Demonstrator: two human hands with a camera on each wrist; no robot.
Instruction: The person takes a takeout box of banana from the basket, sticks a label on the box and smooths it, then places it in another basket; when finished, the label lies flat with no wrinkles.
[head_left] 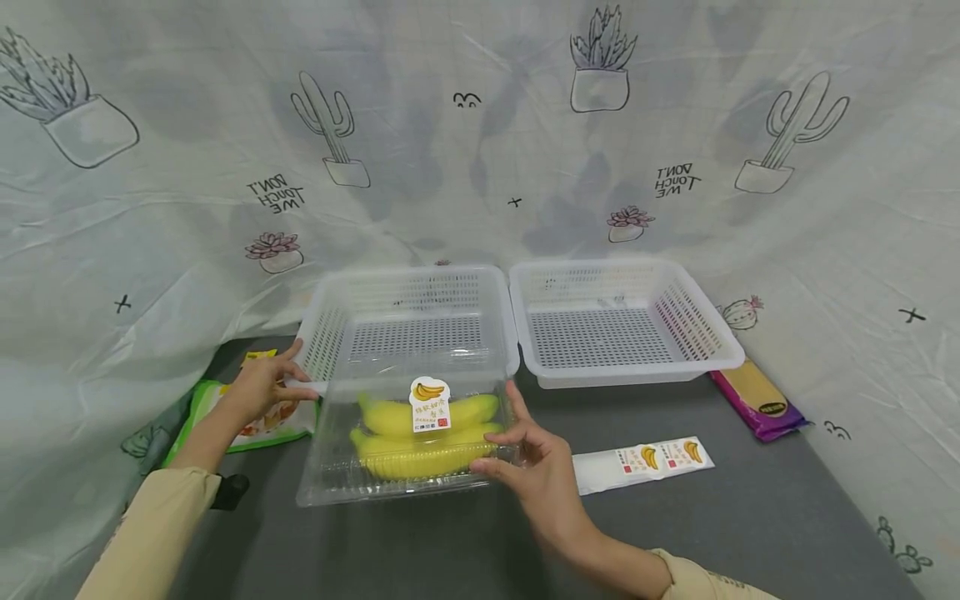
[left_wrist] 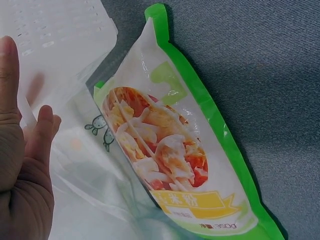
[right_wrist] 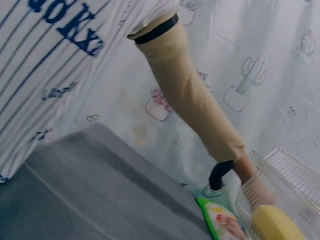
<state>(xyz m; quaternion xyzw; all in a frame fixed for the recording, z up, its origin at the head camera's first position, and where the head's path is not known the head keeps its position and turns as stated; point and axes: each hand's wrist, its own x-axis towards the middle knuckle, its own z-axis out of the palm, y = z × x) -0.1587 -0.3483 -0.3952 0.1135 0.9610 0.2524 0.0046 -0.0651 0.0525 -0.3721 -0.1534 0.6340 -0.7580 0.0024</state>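
Note:
A clear plastic box [head_left: 330, 467] of yellow bananas [head_left: 427, 454] is tilted in front of the left white basket [head_left: 510, 333]. On its lid is a white banana label [head_left: 431, 404]. My right hand [head_left: 543, 467] holds the box by its right side, thumb toward me. At the basket's front left corner, my left hand [head_left: 258, 387] pinches the rim between thumb and fingers. The left wrist view shows these fingers [left_wrist: 45, 130] against the basket wall, partly hidden. A green-edged food bag [left_wrist: 165, 140] lies beneath the left hand.
A second white basket [head_left: 532, 358] stands to the right. Beside it lies a purple and tan packet [head_left: 761, 404]. A white strip with banana labels [head_left: 645, 464] rests on the dark table [head_left: 712, 533]. A patterned curtain [head_left: 480, 150] surrounds the table.

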